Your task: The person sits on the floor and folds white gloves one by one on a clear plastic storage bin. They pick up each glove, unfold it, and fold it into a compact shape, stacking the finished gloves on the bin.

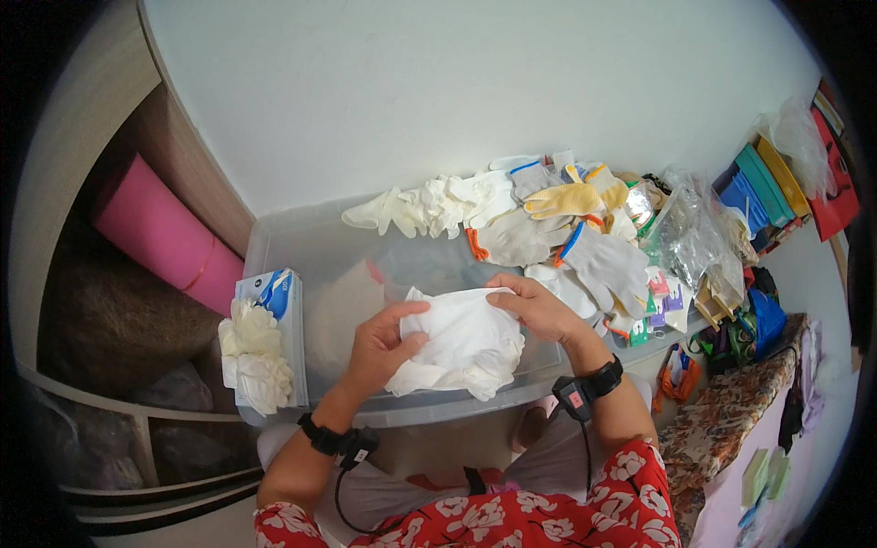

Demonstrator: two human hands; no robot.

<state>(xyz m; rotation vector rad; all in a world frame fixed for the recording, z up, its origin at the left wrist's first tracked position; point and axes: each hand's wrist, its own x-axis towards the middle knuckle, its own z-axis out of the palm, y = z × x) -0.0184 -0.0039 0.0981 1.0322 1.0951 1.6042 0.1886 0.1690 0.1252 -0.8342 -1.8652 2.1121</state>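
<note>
"So, what is the work set out on?"

"A long, translucent plastic storage box with a flat lid (311,245). Along its far side and right end lies a heap of white, grey and yellow gloves (534,236); I'd work on the near side of that, so nothing snags."

"And at the left end?"

"A blue-and-white cardboard box (294,315), with a bunch of crumpled cream gloves (256,356) lying over it. A wide sweep that way could knock it, so small movements suit better."

"Where is the piece being handled?"

"The soft, thin white bundle (466,338) is between the two hands, over the near part of the lid. Its upper part is drawn fairly smooth, while the lower rim bunches into folds. I can't tell whether it rests on the plastic."

"How does each grip stand?"

"The left hand (373,352) pinches the upper left edge between thumb and fingers; the right hand (541,310) pinches the upper right corner likewise."

"Any advice on doing it well?"

"Hold both pinches level, with light, even tension; a hard tug could stretch it. I'd ease the creases outward from the middle, then tuck in the smallest loose folds."
</note>
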